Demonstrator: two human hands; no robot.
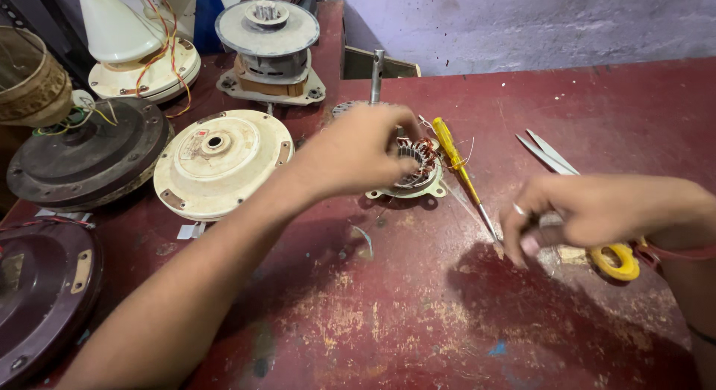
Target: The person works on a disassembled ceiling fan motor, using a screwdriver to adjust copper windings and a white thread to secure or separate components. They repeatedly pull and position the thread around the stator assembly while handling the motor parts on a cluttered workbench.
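Observation:
My left hand (356, 151) reaches across the worn red table (418, 315) and grips a small motor stator (419, 170) with copper windings on a pale metal base. A yellow-handled screwdriver (456, 162) lies just right of the stator, its tip pointing toward my right hand. My right hand (589, 211) hovers low over the table at the right, fingers pinched together near the screwdriver tip and over a pair of scissors (548, 155) with yellow handles. Whether the fingers hold anything small I cannot tell.
A cream fan motor housing (220, 162) lies left of the stator. A dark round housing (86, 155), a brown cover (41, 293), a white fan body with wires (142, 51) and a grey motor (268, 47) crowd the left and back. A grey wall rises behind.

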